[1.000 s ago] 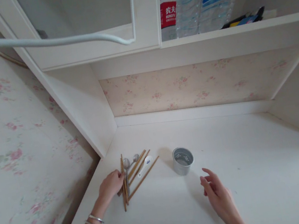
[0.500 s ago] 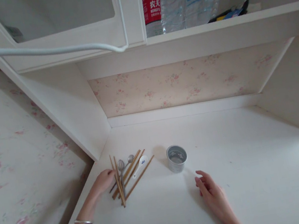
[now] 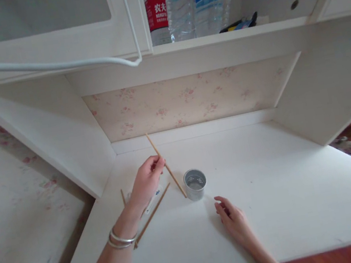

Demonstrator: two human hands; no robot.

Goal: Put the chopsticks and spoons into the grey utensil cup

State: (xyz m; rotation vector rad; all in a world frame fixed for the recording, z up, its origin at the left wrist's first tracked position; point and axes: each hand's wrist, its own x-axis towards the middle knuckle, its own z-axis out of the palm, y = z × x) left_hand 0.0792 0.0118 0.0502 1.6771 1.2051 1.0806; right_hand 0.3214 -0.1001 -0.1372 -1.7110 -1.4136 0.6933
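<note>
My left hand (image 3: 149, 176) pinches a wooden chopstick (image 3: 173, 176) by its upper part. The chopstick tilts, its lower end beside the left wall of a grey metal cup (image 3: 195, 187) with small holes in its bottom. Beneath my left arm lie more chopsticks (image 3: 154, 215) and a white spoon (image 3: 153, 199), partly covered by the hand and wrist; the metal spoons are hidden. To the right of the cup, my right hand (image 3: 232, 218) hovers near the desk with fingers loosely curled and apart, holding nothing.
The white desk (image 3: 274, 196) runs under a shelf holding plastic bottles (image 3: 180, 7). A white cable (image 3: 83, 62) hangs across the upper left. Cabinet side panels (image 3: 50, 125) bound the desk at left and right.
My left hand has lifted one chopstick from the pile and carried it right to the cup. My right hand stays near the cup. The view has turned slightly right.
</note>
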